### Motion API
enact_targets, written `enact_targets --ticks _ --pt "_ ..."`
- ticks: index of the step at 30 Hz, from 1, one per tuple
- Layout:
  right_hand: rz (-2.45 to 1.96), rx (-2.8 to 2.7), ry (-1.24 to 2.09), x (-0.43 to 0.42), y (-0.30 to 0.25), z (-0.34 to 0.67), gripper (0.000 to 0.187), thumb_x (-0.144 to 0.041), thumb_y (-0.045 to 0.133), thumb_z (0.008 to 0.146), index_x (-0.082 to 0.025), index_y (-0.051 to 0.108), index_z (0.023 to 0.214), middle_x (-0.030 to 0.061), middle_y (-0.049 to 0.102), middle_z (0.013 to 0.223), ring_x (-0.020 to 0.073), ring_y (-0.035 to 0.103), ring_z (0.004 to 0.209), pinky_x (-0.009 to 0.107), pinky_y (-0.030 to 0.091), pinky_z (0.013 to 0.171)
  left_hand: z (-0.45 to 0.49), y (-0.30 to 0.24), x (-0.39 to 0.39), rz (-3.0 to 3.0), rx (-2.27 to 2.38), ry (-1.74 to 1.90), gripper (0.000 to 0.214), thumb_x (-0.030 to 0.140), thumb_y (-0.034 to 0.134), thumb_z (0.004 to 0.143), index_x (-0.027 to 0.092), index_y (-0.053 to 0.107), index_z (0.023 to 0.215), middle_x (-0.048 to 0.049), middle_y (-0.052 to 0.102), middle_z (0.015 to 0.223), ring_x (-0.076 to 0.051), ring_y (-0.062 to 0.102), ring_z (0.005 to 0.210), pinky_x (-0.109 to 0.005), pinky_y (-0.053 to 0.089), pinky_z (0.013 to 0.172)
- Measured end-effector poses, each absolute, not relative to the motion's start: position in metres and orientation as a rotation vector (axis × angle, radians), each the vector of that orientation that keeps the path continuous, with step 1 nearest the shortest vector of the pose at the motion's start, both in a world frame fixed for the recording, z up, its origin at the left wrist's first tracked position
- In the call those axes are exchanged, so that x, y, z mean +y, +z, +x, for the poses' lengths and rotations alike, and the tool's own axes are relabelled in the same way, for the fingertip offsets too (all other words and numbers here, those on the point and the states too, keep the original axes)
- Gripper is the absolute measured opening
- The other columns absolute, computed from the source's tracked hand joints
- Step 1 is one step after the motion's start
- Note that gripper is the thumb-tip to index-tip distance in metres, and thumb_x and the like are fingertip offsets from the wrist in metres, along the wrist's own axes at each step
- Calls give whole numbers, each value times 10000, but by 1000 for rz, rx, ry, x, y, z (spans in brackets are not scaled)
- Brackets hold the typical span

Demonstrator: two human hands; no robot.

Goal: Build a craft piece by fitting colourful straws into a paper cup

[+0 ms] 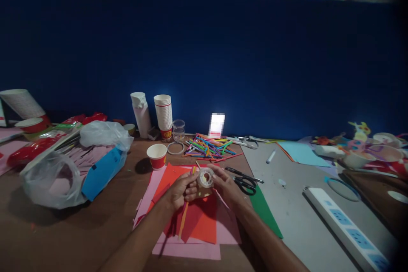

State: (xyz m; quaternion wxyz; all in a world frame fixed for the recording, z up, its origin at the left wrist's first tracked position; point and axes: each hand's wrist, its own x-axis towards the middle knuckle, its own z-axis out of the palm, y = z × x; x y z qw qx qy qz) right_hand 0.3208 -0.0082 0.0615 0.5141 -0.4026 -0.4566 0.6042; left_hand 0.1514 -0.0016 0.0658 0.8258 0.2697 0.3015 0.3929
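Both hands meet over a stack of red, orange and pink paper sheets [197,221] on the brown table. A clear tape roll [205,177] sits between them. My left hand [180,190] has its fingers curled against the roll's left side and also pins a thin orange stick [184,216] that hangs down over the paper. My right hand [227,187] closes its fingers on the roll's right edge. A pair of black scissors [245,180] lies just to the right of my right hand.
A red paper cup [157,155] and a pile of coloured sticks [208,146] lie behind the paper. A cup stack [162,117], white bottle [141,114], plastic bags [51,178] stand at left. A white power strip [346,229] and craft pieces lie at right.
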Motion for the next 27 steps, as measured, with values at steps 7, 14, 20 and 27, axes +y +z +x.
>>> enact_targets --ticks 7,14,20,27 --pt "-798 -1058 1544 -3 59 323 438 -365 722 632 -208 624 1029 65 647 980 203 589 850 323 441 757 151 65 2 520 632 801 383 381 636 725 169 344 600 111 288 404 5 186 287 -125 141 287" --pt "-873 -1173 1419 -12 63 321 472 -367 709 639 -240 603 1081 50 635 1008 236 550 956 361 412 830 156 67 -6 567 714 852 387 405 689 665 174 379 692 119 321 455 8 213 306 -113 142 297" --pt "-819 -1127 1485 -17 68 318 478 -285 691 637 -258 589 1103 39 626 977 226 545 937 339 414 801 157 65 -6 527 714 887 399 380 723 628 173 408 761 117 336 482 14 224 322 -96 144 298" --pt "-660 -1051 1554 -16 68 315 459 -123 586 618 -247 582 1060 19 606 977 173 543 850 270 411 734 159 64 -8 551 695 877 378 395 696 667 182 396 752 113 338 499 13 219 322 -95 155 288"
